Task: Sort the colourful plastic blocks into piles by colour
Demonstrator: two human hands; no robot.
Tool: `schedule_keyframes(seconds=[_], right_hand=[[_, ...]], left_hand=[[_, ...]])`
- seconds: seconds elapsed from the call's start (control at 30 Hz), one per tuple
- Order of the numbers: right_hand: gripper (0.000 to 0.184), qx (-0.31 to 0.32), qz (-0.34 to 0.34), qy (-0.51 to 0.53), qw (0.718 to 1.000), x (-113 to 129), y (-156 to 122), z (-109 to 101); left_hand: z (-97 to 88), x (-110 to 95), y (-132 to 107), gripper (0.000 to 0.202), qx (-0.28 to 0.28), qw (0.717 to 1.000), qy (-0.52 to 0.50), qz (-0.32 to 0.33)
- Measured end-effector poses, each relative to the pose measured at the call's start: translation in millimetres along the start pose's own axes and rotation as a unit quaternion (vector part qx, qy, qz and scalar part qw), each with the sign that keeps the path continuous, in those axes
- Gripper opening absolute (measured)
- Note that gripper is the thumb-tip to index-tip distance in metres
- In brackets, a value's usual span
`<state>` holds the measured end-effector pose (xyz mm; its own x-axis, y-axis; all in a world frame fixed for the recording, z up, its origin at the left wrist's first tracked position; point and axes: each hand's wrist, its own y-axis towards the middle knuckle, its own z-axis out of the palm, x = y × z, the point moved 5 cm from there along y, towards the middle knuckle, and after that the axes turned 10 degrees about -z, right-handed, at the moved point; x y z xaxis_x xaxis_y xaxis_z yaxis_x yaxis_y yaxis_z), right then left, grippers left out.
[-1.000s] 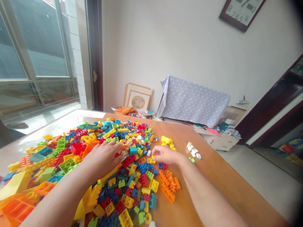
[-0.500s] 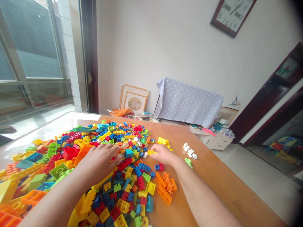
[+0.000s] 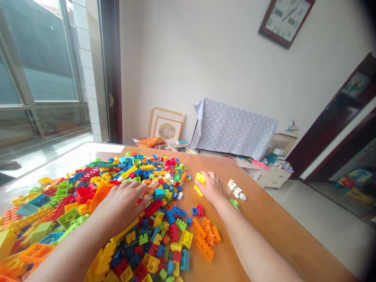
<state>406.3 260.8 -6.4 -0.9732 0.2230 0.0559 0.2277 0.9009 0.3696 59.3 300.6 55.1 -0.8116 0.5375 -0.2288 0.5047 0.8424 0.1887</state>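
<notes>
Just beside right hand (image 3: 212, 186) — white bricks (image 3: 236, 190)

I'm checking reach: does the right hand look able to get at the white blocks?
Probably yes: the white blocks lie beside the right hand on the tabletop, and I see nothing standing between them.

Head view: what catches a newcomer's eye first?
The big heap of multicoloured toy building bricks, sprawling across the left of the wooden table, with the left hand over it. Next, the right hand at the small yellow brick pile, right of the heap. Then the square wall clock, upper right.
</notes>
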Motion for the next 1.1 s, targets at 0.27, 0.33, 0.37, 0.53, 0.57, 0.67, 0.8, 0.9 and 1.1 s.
schedule_keyframes(seconds=[0.27,0.33,0.37,0.53,0.57,0.67,0.8,0.9,1.1], right_hand=[[0.058,0.086,-0.021,0.010,0.996,-3,17,38],[0.051,0.070,-0.012,-0.003,0.997,-8,21,42],[0.049,0.063,-0.006,-0.010,0.998,-10,23,43],[0.053,0.067,0.026,-0.017,0.997,-21,29,44],[0.056,0.063,0.026,-0.009,0.998,-23,29,41],[0.057,-0.015,0.018,0.036,0.999,-38,25,20],[0.053,-0.157,0.046,0.145,0.976,-97,-4,-17],[0.051,-0.177,0.157,0.212,0.948,-155,-46,-29],[0.040,-0.091,0.149,0.247,0.953,-171,-105,-18]], left_hand=[[19.8,0,2,0.055,-0.012,0.999,-0.007,0.036],[24.0,0,2,0.051,-0.003,0.999,-0.009,0.045],[25.0,-1,1,0.049,0.002,0.999,-0.009,0.045],[21.1,-6,-2,0.046,0.010,0.999,-0.003,0.044],[19.9,-6,-2,0.046,0.011,0.999,-0.002,0.045],[16.5,-6,-2,0.049,0.006,0.999,-0.002,0.046],[9.0,-5,0,0.057,-0.015,0.998,-0.010,0.056],[-2.2,-13,-2,0.059,-0.040,0.996,-0.001,0.079],[-20.7,-41,-11,0.056,-0.097,0.985,-0.028,0.138]])
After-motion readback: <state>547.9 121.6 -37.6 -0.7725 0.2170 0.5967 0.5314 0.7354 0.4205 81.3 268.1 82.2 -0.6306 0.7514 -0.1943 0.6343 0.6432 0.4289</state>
